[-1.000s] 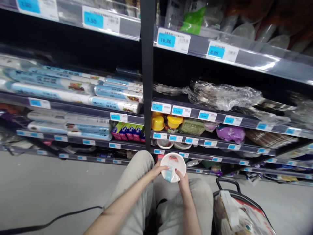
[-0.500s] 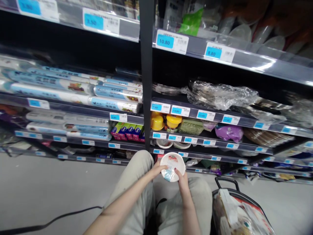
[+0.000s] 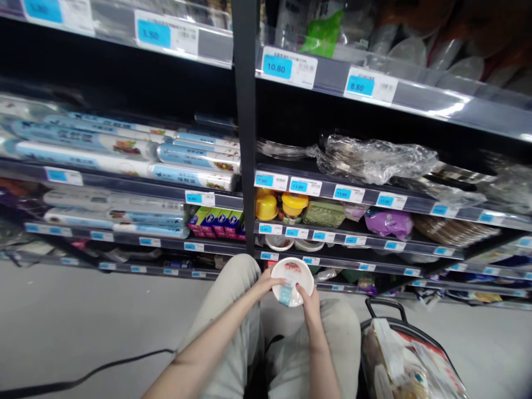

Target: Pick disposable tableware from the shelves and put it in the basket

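A round white bowl with a red picture and a pale blue label inside is held above my knees. My left hand grips its left side, with the thumb over the rim onto the inner face. On the lower right side my right hand holds it, thumb pressed on the inside. The other fingers of both hands are mostly hidden behind the bowl. More white bowls sit on a low shelf just beyond it.
Shelves with price tags fill the space ahead, split by a dark post. Rolls of bags lie on the left, plastic-wrapped metal ware on the right. A loaded basket with a black handle stands by my right knee. A black cord crosses the floor.
The bowl stays in both hands, almost unmoved, its rim tipped very slightly. The view has shifted a little, so the upper shelves appear slightly further left.
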